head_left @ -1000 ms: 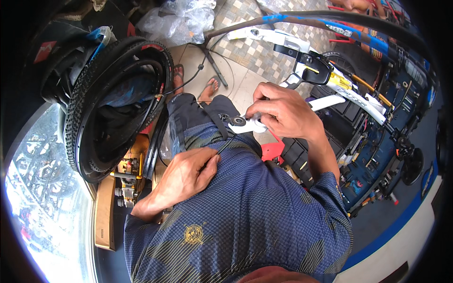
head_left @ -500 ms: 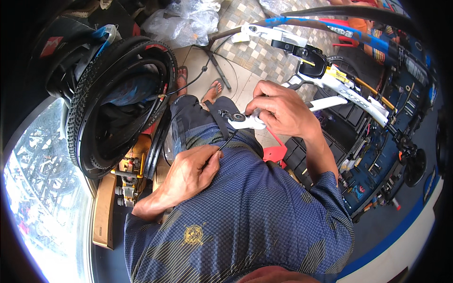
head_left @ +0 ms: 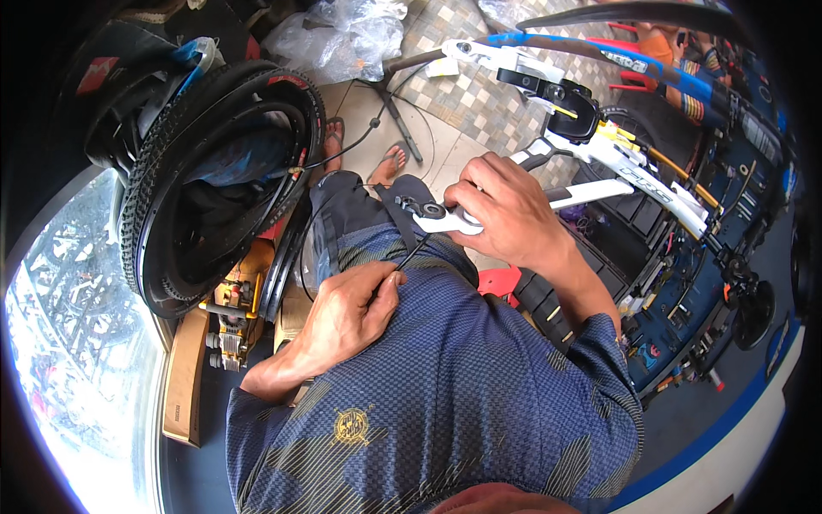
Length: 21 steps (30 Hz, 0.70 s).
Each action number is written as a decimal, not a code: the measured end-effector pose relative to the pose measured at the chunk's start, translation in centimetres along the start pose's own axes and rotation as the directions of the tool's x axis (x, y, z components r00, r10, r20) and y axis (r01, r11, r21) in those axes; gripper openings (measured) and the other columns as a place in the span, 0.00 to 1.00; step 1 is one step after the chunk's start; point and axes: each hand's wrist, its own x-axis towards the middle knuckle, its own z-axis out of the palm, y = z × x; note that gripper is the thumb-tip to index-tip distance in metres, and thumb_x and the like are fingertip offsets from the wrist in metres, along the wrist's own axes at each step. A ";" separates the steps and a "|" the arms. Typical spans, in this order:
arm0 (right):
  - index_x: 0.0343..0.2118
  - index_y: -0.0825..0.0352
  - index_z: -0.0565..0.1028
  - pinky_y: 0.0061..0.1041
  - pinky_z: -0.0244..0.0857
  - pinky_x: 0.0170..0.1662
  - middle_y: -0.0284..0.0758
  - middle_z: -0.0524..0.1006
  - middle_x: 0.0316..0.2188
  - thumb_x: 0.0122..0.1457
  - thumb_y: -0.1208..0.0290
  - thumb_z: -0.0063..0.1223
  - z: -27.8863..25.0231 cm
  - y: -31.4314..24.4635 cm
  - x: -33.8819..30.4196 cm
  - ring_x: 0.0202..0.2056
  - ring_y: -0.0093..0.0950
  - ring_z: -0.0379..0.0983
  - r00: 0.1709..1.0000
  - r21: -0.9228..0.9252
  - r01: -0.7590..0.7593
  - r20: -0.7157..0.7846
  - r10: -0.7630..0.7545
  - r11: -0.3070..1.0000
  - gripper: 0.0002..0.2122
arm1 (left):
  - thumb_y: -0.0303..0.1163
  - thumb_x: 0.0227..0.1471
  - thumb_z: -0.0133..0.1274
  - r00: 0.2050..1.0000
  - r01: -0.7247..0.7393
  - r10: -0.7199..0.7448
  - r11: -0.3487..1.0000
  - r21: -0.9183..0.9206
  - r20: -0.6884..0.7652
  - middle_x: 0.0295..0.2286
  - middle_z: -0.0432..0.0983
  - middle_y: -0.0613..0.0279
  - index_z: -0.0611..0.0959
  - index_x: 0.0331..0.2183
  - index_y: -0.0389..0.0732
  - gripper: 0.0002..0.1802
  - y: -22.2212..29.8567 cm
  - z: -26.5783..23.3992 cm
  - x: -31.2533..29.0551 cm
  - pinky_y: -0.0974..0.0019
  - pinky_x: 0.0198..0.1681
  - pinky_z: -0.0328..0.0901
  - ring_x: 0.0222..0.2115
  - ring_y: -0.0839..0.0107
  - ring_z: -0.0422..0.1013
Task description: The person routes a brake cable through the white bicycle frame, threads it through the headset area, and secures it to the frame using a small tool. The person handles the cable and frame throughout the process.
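Note:
A white bicycle frame (head_left: 651,182) runs from the right toward my lap, its rear tip (head_left: 438,224) ending in a dark round fitting (head_left: 432,210). Over that tip, my right hand (head_left: 509,214) is closed, thumb and fingers bent round the white part; whether a small piece is pinched there is hidden. Lower and to the left, my left hand (head_left: 342,313) grips a thin black cable (head_left: 415,255) between thumb and forefinger. The cable slants up to the underside of the frame tip.
Tyres and wheels (head_left: 223,188) are heaped at the left, above a long cardboard box (head_left: 184,377). Blue tool trays (head_left: 676,300) lie at the right. A blue and black frame tube (head_left: 651,68) crosses the upper right. Plastic wrap (head_left: 342,38) lies at the top.
My right hand has shifted slightly, its curled fingers moving a little over the frame tip. The left hand keeps its grip on the cable, nearly still.

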 end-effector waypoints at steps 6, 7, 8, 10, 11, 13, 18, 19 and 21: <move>0.32 0.62 0.75 0.35 0.64 0.43 0.32 0.69 0.34 0.38 0.62 0.75 0.7 -0.6 -0.2 0.40 0.33 0.69 0.998 -0.129 0.017 -0.050 -0.024 0.992 0.21 | 0.24 0.60 0.55 1.000 0.005 -0.005 1.000 -0.018 -0.007 0.31 0.81 0.46 0.81 0.39 0.29 0.08 0.1 0.3 0.0 0.59 0.34 0.73 0.31 0.52 0.80; 0.32 0.62 0.74 0.35 0.64 0.43 0.32 0.69 0.33 0.38 0.62 0.75 0.7 -0.7 -0.2 0.40 0.33 0.69 0.998 -0.160 0.029 -0.051 -0.038 0.987 0.21 | 0.24 0.60 0.55 1.000 -0.004 0.004 1.000 -0.011 -0.014 0.30 0.81 0.46 0.81 0.39 0.29 0.08 0.0 0.3 0.0 0.59 0.34 0.73 0.30 0.51 0.80; 0.32 0.62 0.74 0.35 0.64 0.44 0.32 0.69 0.33 0.38 0.61 0.74 0.8 -0.7 -0.2 0.40 0.33 0.68 0.998 -0.169 0.037 -0.049 -0.046 0.985 0.21 | 0.23 0.60 0.54 1.000 -0.014 0.014 1.000 -0.003 -0.021 0.30 0.81 0.46 0.81 0.39 0.29 0.08 0.0 0.4 0.1 0.59 0.34 0.72 0.30 0.51 0.79; 0.32 0.62 0.74 0.35 0.63 0.45 0.32 0.69 0.32 0.38 0.61 0.74 0.9 -0.8 -0.1 0.40 0.32 0.68 0.997 -0.187 0.052 -0.049 -0.062 0.981 0.21 | 0.23 0.60 0.54 0.999 -0.027 0.026 1.000 -0.012 -0.027 0.30 0.80 0.46 0.81 0.39 0.29 0.07 0.0 0.4 0.0 0.58 0.34 0.72 0.30 0.50 0.79; 0.32 0.62 0.74 0.35 0.63 0.45 0.32 0.69 0.32 0.38 0.61 0.74 1.0 -0.8 -0.2 0.40 0.32 0.68 0.997 -0.187 0.053 -0.050 -0.063 0.981 0.21 | 0.23 0.60 0.54 0.999 -0.033 0.033 0.999 -0.016 -0.030 0.30 0.80 0.46 0.81 0.39 0.29 0.07 0.0 0.4 0.0 0.58 0.33 0.72 0.30 0.50 0.79; 0.31 0.62 0.74 0.36 0.64 0.45 0.32 0.69 0.32 0.38 0.61 0.74 1.1 -0.7 -0.2 0.41 0.33 0.68 0.996 -0.187 0.058 -0.051 -0.069 0.981 0.21 | 0.23 0.60 0.54 0.998 -0.053 0.053 0.999 -0.009 -0.036 0.29 0.79 0.45 0.81 0.39 0.29 0.07 -0.1 0.4 0.1 0.57 0.34 0.72 0.30 0.49 0.78; 0.32 0.64 0.75 0.36 0.68 0.38 0.34 0.68 0.30 0.34 0.71 0.74 1.5 -0.5 -0.6 0.35 0.36 0.71 0.986 -0.017 0.028 -0.161 -0.031 0.999 0.20 | 0.24 0.61 0.54 0.995 -0.093 0.094 0.995 0.023 -0.030 0.31 0.82 0.48 0.82 0.40 0.28 0.08 -0.4 0.7 0.3 0.63 0.31 0.72 0.27 0.58 0.80; 0.32 0.65 0.74 0.36 0.69 0.36 0.34 0.68 0.30 0.34 0.73 0.73 1.6 -0.5 -0.7 0.34 0.36 0.72 0.987 0.028 0.013 -0.159 -0.008 1.000 0.20 | 0.23 0.61 0.54 0.995 -0.096 0.097 0.995 0.029 -0.024 0.30 0.82 0.48 0.82 0.40 0.28 0.08 -0.4 0.7 0.3 0.63 0.31 0.72 0.27 0.58 0.80; 0.31 0.65 0.73 0.35 0.70 0.35 0.35 0.68 0.32 0.36 0.72 0.74 1.6 -0.7 -0.7 0.35 0.36 0.73 0.990 0.061 -0.036 -0.134 0.044 0.998 0.20 | 0.23 0.60 0.54 0.996 -0.084 0.085 0.996 0.037 -0.017 0.30 0.81 0.48 0.82 0.39 0.28 0.08 -0.4 0.8 0.4 0.62 0.30 0.71 0.27 0.57 0.79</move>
